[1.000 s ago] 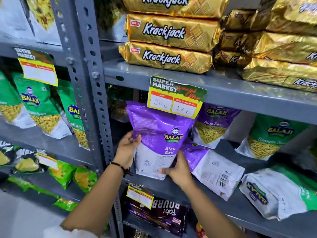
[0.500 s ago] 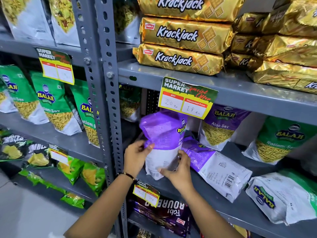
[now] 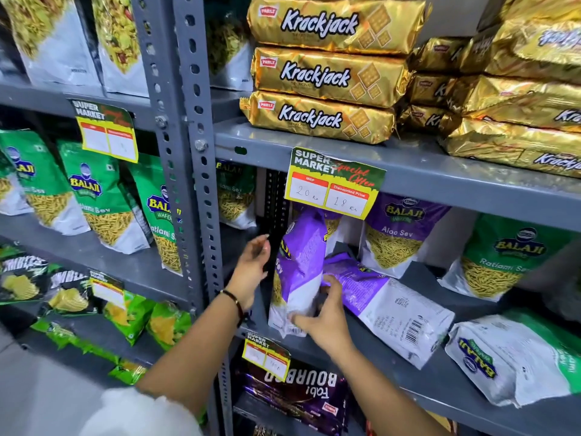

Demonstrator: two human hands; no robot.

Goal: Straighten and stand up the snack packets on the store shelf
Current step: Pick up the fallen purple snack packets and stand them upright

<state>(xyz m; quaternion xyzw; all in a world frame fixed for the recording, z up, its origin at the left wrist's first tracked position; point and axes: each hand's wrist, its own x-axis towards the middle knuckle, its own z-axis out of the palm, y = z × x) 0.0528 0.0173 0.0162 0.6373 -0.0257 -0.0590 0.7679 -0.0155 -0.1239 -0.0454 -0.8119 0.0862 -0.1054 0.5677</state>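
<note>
A purple and white Aloo Sev packet (image 3: 301, 265) stands upright on the middle grey shelf (image 3: 446, 394), turned nearly edge-on. My right hand (image 3: 323, 316) grips its lower right corner, thumb behind and fingers on the front. With its fingers spread, my left hand (image 3: 251, 269) hovers just left of the packet, a narrow gap between them. A second purple packet (image 3: 386, 303) lies flat face down to the right. A third Aloo Sev packet (image 3: 399, 237) stands at the back. A green Ratlami Sev packet (image 3: 500, 262) stands further right, and another green packet (image 3: 515, 357) lies on its side.
A price tag (image 3: 333, 184) hangs from the shelf above, just over the held packet. Gold Krackjack packs (image 3: 317, 73) are stacked on that upper shelf. The perforated steel post (image 3: 188, 184) stands close to my left hand. Green packets (image 3: 100, 196) stand in the left bay.
The purple packet has been turned from face-on to nearly edge-on and pushed further back under the price tag. My left hand has come off its left edge and opened.
</note>
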